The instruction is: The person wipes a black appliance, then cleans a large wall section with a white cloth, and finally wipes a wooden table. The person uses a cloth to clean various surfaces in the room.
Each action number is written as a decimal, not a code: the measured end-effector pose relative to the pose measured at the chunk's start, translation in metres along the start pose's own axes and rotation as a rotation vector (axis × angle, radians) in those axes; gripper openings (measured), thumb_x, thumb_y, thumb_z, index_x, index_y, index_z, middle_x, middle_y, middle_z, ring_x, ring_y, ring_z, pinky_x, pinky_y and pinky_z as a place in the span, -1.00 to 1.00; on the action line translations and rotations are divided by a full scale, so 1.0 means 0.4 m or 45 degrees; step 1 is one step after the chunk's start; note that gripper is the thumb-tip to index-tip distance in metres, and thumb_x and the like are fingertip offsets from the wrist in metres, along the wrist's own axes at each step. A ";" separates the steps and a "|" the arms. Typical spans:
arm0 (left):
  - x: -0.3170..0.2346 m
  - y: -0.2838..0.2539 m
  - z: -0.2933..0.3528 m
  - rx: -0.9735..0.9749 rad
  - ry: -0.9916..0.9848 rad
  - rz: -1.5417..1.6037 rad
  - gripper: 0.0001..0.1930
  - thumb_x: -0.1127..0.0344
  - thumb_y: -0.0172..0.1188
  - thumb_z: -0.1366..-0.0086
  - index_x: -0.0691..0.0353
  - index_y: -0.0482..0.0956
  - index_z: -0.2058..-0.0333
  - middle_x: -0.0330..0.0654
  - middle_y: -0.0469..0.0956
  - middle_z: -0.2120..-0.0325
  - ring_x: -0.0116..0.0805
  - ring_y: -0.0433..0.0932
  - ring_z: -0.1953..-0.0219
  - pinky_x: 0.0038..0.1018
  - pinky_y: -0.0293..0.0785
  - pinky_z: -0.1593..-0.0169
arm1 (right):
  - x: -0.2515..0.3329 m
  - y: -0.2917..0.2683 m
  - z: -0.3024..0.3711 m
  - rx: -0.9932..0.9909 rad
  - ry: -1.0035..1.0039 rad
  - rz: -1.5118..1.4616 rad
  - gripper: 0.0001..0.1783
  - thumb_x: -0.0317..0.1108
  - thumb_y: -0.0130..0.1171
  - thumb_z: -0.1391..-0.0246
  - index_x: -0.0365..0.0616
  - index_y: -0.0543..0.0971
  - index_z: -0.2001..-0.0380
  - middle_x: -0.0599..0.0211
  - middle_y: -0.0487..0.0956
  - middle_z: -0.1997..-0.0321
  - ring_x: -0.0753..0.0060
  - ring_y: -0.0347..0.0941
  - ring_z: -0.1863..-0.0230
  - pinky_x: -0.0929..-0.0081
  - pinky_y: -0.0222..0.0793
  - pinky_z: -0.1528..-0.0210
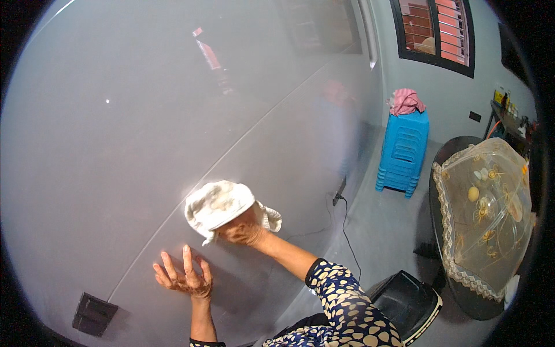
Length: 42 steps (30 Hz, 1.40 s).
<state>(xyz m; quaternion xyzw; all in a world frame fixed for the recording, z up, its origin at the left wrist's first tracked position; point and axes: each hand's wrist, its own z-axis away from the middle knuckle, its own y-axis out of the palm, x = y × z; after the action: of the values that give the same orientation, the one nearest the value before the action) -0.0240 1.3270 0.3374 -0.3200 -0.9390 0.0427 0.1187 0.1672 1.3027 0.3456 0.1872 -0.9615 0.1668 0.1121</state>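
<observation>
A white cloth (215, 203), bunched and stained, lies pressed against the smooth grey wall (144, 156). My right hand (243, 228) is closed on it, with the fingers partly hidden under its folds; a loose end hangs out to the right of the wrist. Below and to the left, my left hand (188, 277) rests near the wall with its fingers spread and nothing in them. A thin straight seam runs diagonally across the wall behind both hands.
At lower left a dark switch plate (95, 314) sits on the wall. A plug with a black cord (347, 225) hangs from an outlet. To the right stand stacked blue stools (403, 153) with a pink cloth (406, 102), a black bin (404, 306), and a table under a lace-edged food cover (485, 220).
</observation>
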 end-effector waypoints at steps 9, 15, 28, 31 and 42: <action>0.013 -0.008 -0.002 -0.047 0.046 0.001 -0.65 0.23 0.07 -0.04 0.07 0.51 0.14 -0.01 0.24 -0.10 -0.05 0.00 -0.23 -0.08 -0.07 -0.22 | -0.333 -0.115 -0.002 -0.449 0.193 0.601 -0.48 0.04 -0.10 -0.01 -0.07 0.36 0.07 0.15 0.37 0.07 0.15 0.23 0.03 0.06 0.04 -0.03; 0.040 -0.027 0.007 -0.025 0.081 -0.037 -0.65 0.14 -0.01 -0.10 0.10 0.50 0.16 0.03 0.20 -0.11 -0.02 -0.02 -0.23 -0.03 -0.06 -0.21 | -0.524 -0.157 0.041 -0.715 0.721 0.582 -0.71 -0.25 -0.05 -0.02 -0.20 0.40 0.23 0.07 0.45 0.22 0.10 0.30 0.12 0.16 0.07 -0.01; 0.034 -0.047 -0.011 0.062 0.127 -0.087 -0.57 -0.05 -0.09 -0.22 0.09 0.41 0.07 0.10 0.11 -0.14 0.04 -0.10 -0.24 0.05 -0.12 -0.21 | -0.651 -0.201 0.330 -1.052 1.801 -0.243 -0.30 0.09 -0.08 -0.03 -0.22 0.27 -0.09 0.03 0.34 -0.11 0.10 0.28 -0.08 0.30 0.15 -0.07; 0.023 -0.041 -0.019 0.053 0.116 -0.070 -0.59 -0.02 -0.08 -0.21 0.09 0.43 0.08 0.11 0.13 -0.13 0.05 -0.09 -0.24 0.03 -0.12 -0.22 | -0.634 -0.188 0.296 -1.146 1.701 -0.211 -0.41 -0.02 -0.08 -0.07 -0.30 0.34 -0.01 0.09 0.41 0.02 0.21 0.32 0.01 0.39 0.13 -0.05; -0.007 -0.015 -0.035 -0.028 0.006 0.124 -0.62 0.24 0.12 0.05 0.04 0.54 0.17 0.03 0.27 -0.09 0.02 -0.03 -0.24 -0.12 -0.19 -0.22 | -0.121 -0.069 0.116 -0.540 1.002 -0.308 -0.62 -0.22 -0.09 -0.10 -0.33 0.38 0.15 -0.04 0.41 0.25 0.12 0.31 0.14 0.20 0.18 0.00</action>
<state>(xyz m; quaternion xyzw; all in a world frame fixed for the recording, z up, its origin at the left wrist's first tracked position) -0.0220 1.3205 0.3513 -0.3668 -0.9224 0.0374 0.1154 0.2148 1.2774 0.2972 0.1936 -0.8300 0.0107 0.5230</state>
